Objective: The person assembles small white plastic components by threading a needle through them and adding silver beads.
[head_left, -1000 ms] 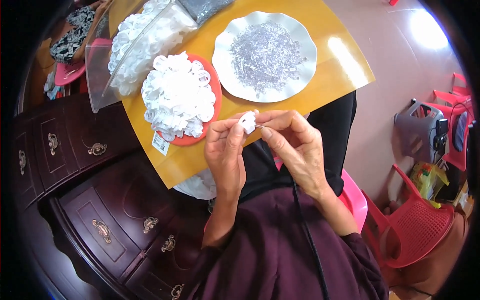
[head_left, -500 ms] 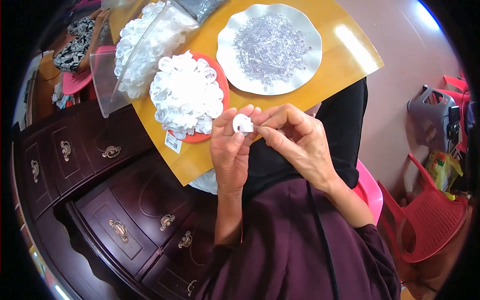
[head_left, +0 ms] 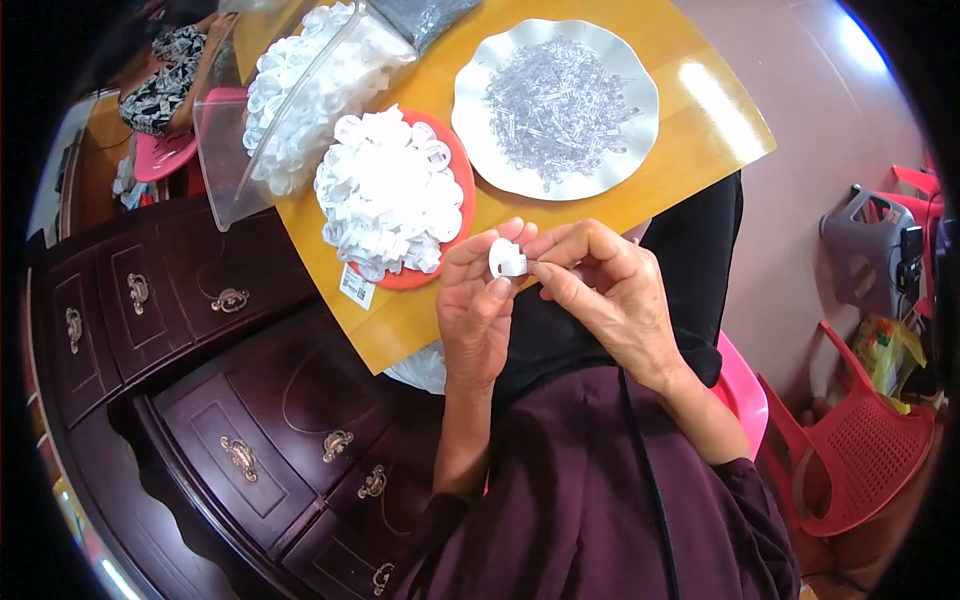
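Between the thumb and fingers of my left hand (head_left: 472, 315) is a small white plastic piece (head_left: 507, 260) with a round end and a squarish end. My right hand (head_left: 615, 300) pinches a thin, slender part (head_left: 532, 262) by thumb and forefinger, its tip at the white piece's squarish end. Its exact shape is too small to make out. Just beyond my left hand, an orange plate (head_left: 462, 180) carries a heap of similar white pieces (head_left: 390, 195). A white wavy-rimmed plate (head_left: 472, 120) farther off holds many small clear plastic pieces (head_left: 560, 110).
A clear bag (head_left: 235, 190) of white pieces lies at the yellow table's (head_left: 720, 130) far left. Dark wooden drawers (head_left: 240, 400) stand on the left. To the right are a red chair (head_left: 870, 450) and a grey stool (head_left: 860, 250). Another person (head_left: 170, 85) sits at the far left.
The view has shifted, so the table and plates appear slightly farther right. Both hands stay together, and the white piece has tilted a little between my fingers.
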The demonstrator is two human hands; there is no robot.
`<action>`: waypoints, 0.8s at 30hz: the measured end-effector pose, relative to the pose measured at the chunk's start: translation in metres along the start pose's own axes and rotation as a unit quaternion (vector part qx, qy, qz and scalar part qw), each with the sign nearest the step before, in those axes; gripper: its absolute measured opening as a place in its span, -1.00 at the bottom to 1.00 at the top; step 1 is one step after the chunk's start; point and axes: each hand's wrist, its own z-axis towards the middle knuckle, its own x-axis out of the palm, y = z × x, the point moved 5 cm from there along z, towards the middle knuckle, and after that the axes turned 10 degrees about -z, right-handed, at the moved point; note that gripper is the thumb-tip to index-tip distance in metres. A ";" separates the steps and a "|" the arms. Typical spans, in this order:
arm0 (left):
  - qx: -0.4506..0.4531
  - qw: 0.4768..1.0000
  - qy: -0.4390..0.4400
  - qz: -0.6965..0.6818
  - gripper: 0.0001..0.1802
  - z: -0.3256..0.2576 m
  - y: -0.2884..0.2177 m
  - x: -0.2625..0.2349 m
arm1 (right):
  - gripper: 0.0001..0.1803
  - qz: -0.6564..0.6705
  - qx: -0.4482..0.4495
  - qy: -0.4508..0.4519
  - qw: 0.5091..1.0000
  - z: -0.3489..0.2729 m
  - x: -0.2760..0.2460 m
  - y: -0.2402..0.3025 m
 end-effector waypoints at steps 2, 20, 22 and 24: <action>-0.001 1.000 0.010 0.005 -0.54 0.000 0.000 0.000 | -0.97 0.005 -0.002 0.000 1.000 0.000 0.000 0.000; 0.018 0.991 0.086 0.099 -0.51 0.003 -0.009 -0.002 | -0.91 0.013 -0.025 -0.025 0.999 -0.002 -0.008 -0.004; 0.015 0.991 0.085 0.102 -0.52 0.003 -0.009 -0.003 | -0.91 -0.006 -0.008 -0.016 1.000 -0.002 -0.009 -0.007; 0.012 0.991 0.085 0.105 -0.52 0.003 -0.008 -0.003 | -0.91 -0.010 -0.009 -0.017 1.000 -0.002 -0.011 -0.007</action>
